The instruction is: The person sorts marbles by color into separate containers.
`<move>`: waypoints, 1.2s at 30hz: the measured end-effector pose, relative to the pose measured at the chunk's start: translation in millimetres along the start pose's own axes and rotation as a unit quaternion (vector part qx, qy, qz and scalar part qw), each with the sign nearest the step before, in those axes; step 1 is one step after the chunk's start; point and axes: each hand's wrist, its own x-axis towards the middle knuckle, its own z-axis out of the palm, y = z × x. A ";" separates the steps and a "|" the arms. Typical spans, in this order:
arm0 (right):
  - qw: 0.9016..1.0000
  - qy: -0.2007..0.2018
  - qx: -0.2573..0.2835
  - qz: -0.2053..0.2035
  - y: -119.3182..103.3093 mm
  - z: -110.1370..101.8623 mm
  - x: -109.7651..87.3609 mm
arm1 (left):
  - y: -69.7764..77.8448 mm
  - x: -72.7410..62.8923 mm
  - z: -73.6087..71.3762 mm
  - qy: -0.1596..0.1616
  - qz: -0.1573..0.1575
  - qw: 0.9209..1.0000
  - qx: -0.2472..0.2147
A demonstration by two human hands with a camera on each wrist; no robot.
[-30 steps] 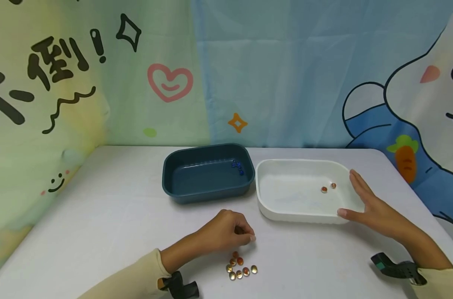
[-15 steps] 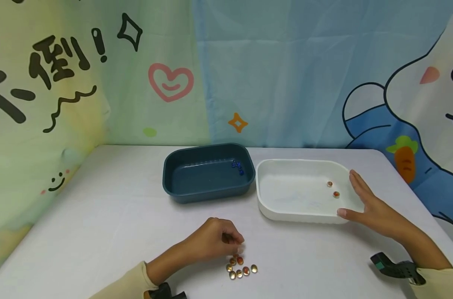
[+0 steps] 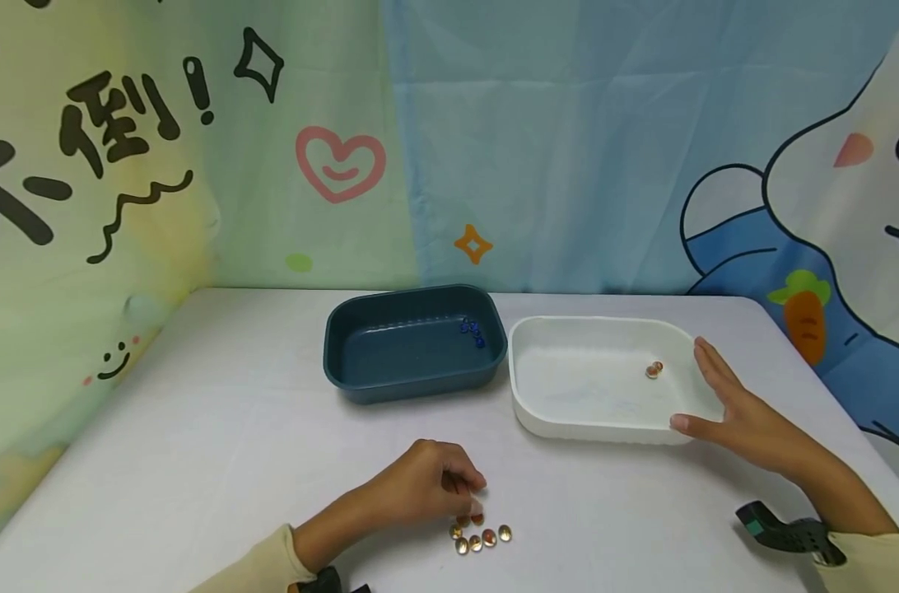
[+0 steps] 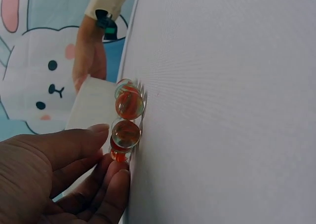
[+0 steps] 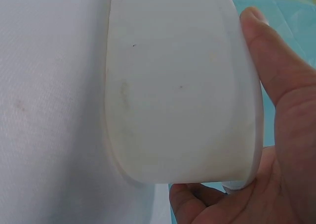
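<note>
On the table, several orange and clear glass marbles (image 3: pixel 475 543) lie in a loose cluster. My left hand (image 3: pixel 435 486) is over the cluster's far edge. In the left wrist view its thumb and fingers (image 4: pixel 118 187) are parted beside the marbles (image 4: pixel 129 105), with the fingertips close to the nearest one; nothing is plainly pinched. My right hand (image 3: pixel 738 412) grips the right end of a white tray (image 3: pixel 568 428), thumb on the near rim and fingers round the far corner. Two orange marbles (image 3: pixel 653 371) sit inside this tray.
Left of the white tray stands a dark blue tray (image 3: pixel 412 387) with several blue marbles (image 3: pixel 475 333) at its right side. A printed curtain (image 3: pixel 568 165) hangs behind the table (image 3: pixel 235 445).
My left hand has moved left and nearer to the marble cluster, covering its far part. The two marbles in the white tray have rolled close together. My right hand stays in place.
</note>
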 end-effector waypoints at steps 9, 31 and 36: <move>1.000 -0.002 -0.008 0.005 0.2 1.2 1.1 | 0.2 -1.1 -1.2 -0.012 -0.006 1.000 0.010; 1.000 -0.001 -0.004 -0.001 1.4 -1.8 0.6 | 0.7 5.1 -7.9 -0.006 0.022 0.990 0.136; 1.000 -0.002 0.002 -0.004 0.5 -1.1 0.2 | 0.7 7.0 -6.1 -0.017 0.018 0.989 0.144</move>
